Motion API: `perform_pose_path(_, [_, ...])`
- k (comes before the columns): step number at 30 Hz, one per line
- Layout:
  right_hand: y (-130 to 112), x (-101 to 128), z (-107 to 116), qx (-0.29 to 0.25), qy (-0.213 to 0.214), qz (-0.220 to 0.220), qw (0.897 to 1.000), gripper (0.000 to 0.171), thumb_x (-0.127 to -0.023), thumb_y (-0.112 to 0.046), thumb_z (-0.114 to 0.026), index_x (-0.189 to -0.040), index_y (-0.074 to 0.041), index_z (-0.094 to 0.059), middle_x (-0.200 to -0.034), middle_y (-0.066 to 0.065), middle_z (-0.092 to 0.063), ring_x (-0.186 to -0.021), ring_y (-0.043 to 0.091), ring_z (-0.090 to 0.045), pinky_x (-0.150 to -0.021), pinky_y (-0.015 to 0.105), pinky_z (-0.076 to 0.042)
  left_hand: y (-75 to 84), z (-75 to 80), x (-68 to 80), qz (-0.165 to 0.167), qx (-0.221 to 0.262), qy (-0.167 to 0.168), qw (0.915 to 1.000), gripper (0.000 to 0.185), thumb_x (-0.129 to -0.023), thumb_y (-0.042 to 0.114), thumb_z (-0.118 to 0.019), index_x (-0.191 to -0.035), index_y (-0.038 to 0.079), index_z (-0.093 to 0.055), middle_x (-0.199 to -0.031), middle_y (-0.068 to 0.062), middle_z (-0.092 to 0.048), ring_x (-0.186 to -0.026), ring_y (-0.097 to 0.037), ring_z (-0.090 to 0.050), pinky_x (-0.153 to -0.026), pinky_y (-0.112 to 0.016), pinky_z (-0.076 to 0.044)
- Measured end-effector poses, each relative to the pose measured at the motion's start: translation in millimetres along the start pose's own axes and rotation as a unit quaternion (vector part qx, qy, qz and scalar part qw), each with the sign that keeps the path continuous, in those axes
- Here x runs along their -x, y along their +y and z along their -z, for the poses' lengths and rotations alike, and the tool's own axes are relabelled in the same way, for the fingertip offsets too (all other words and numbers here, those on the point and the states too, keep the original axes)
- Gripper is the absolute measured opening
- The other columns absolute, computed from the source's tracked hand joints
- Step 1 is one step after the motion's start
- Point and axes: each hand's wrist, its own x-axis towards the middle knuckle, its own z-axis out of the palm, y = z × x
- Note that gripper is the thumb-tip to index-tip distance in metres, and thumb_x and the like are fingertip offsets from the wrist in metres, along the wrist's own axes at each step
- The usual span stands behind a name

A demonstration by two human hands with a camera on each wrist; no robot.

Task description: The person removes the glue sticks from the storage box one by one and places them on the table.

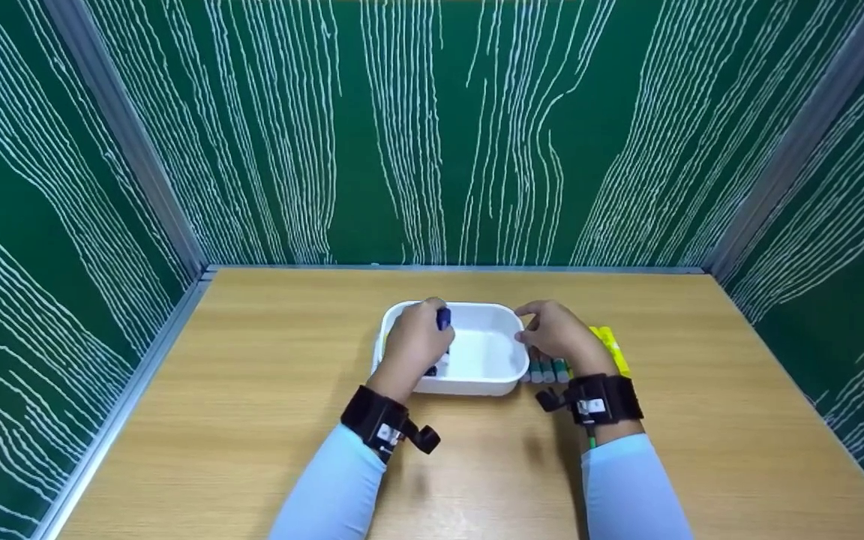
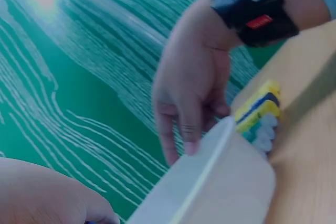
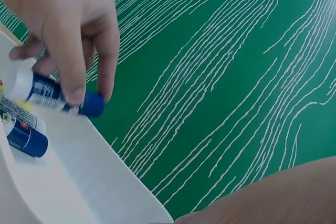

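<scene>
A white plastic tray (image 1: 477, 386) stands in the middle of the wooden table (image 1: 252, 420). My left hand (image 1: 413, 341) hovers over the tray's left half and pinches a blue and white glue stick (image 1: 443, 319) in its fingertips. The right wrist view shows that left hand (image 3: 63, 19) holding the glue stick (image 3: 58, 95) just above the tray (image 3: 94, 182), where another blue glue stick (image 3: 26, 137) lies. My right hand (image 1: 556, 334) rests at the tray's right rim. In the left wrist view, the right hand (image 2: 191, 87) has straight fingers touching the tray's rim (image 2: 226, 182).
Beside the tray's right wall lie a few green-capped sticks (image 1: 548, 370) and a yellow package (image 1: 610, 346), partly under my right hand. The left wrist view shows the package (image 2: 257, 106) and sticks (image 2: 262, 132). Green patterned walls (image 1: 432, 127) enclose three sides of the table.
</scene>
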Motion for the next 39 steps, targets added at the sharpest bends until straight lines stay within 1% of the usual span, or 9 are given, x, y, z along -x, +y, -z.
perform_pose_path(5, [1,0,-2,-0.001,-0.003,0.004,1.0,0.054,-0.1,-0.017,-0.073,-0.151,-0.012,-0.057,-0.105,0.017,-0.071,-0.075,0.027,-0.067,-0.071,0.039,-0.06,-4.1,18.7,4.5,0.007,0.007,0.013,0.9999,0.05,-0.101,0.022,-0.068,-0.149,0.016,-0.06,-0.14,-0.011,-0.068,-0.116,-0.027,-0.067,-0.1,-0.046,-0.059])
perform_pose_path(11, [0,0,-1,-0.002,0.001,0.012,1.0,0.054,-0.1,-0.017,-0.073,-0.151,-0.011,-0.057,-0.102,0.016,-0.071,-0.072,0.026,-0.067,-0.068,0.037,-0.059,-8.7,40.9,5.2,0.032,0.032,0.033,0.9984,0.051,-0.099,0.022,-0.071,-0.148,0.016,-0.061,-0.143,-0.012,-0.066,-0.125,-0.03,-0.067,-0.104,-0.046,-0.058])
perform_pose_path(17, [1,1,-1,0.001,0.005,0.016,1.0,0.053,-0.101,-0.016,-0.072,-0.152,-0.01,-0.057,-0.103,0.016,-0.073,-0.074,0.026,-0.068,-0.069,0.037,-0.06,-17.0,58.0,4.9,0.034,0.03,0.062,0.997,0.05,-0.097,0.021,-0.072,-0.146,0.015,-0.063,-0.141,-0.012,-0.068,-0.117,-0.03,-0.07,-0.094,-0.042,-0.062])
perform_pose_path(20, [2,1,-1,-0.003,0.005,0.007,1.0,0.052,-0.101,-0.016,-0.072,-0.151,-0.012,-0.058,-0.105,0.016,-0.072,-0.076,0.026,-0.068,-0.07,0.037,-0.06,-20.9,64.0,4.5,0.04,0.032,0.059,0.9969,0.051,-0.098,0.022,-0.072,-0.147,0.015,-0.062,-0.145,-0.013,-0.066,-0.119,-0.029,-0.068,-0.096,-0.043,-0.061])
perform_pose_path(23, [3,1,0,-0.004,0.004,0.006,1.0,0.052,-0.101,-0.016,-0.072,-0.152,-0.012,-0.057,-0.106,0.016,-0.071,-0.076,0.026,-0.068,-0.07,0.036,-0.06,-24.4,69.4,4.1,0.054,0.033,0.048,0.9969,0.051,-0.099,0.023,-0.07,-0.149,0.016,-0.06,-0.147,-0.013,-0.064,-0.121,-0.029,-0.066,-0.098,-0.044,-0.06])
perform_pose_path(27, [3,2,1,-0.008,0.002,0.008,1.0,0.053,-0.101,-0.016,-0.072,-0.152,-0.012,-0.057,-0.105,0.017,-0.071,-0.077,0.027,-0.068,-0.071,0.038,-0.06,-28.1,77.3,5.1,0.079,0.043,0.035,0.9953,0.053,-0.1,0.024,-0.07,-0.15,0.019,-0.058,-0.145,-0.014,-0.063,-0.114,-0.028,-0.067,-0.093,-0.042,-0.062])
perform_pose_path(31, [3,2,0,-0.006,0.001,0.01,1.0,0.053,-0.101,-0.016,-0.072,-0.152,-0.012,-0.057,-0.105,0.017,-0.071,-0.078,0.03,-0.069,-0.074,0.041,-0.061,-31.4,86.2,6.2,0.097,0.049,0.028,0.9937,0.054,-0.101,0.025,-0.069,-0.153,0.02,-0.054,-0.144,-0.015,-0.062,-0.113,-0.029,-0.065,-0.093,-0.043,-0.062])
perform_pose_path(35, [2,2,0,-0.002,0.0,0.008,1.0,0.053,-0.101,-0.018,-0.072,-0.152,-0.012,-0.057,-0.107,0.016,-0.071,-0.081,0.03,-0.069,-0.075,0.04,-0.061,-39.0,93.6,5.5,0.097,0.045,0.026,0.9939,0.055,-0.101,0.026,-0.069,-0.153,0.02,-0.053,-0.145,-0.016,-0.061,-0.114,-0.032,-0.065,-0.094,-0.043,-0.062])
perform_pose_path(39, [2,2,0,0.001,0.0,0.007,1.0,0.053,-0.101,-0.019,-0.073,-0.152,-0.013,-0.057,-0.109,0.016,-0.072,-0.082,0.029,-0.068,-0.074,0.037,-0.06,-49.5,98.8,3.4,0.096,0.031,0.019,0.9948,0.054,-0.102,0.023,-0.066,-0.153,0.018,-0.051,-0.145,-0.017,-0.061,-0.114,-0.032,-0.064,-0.094,-0.045,-0.061])
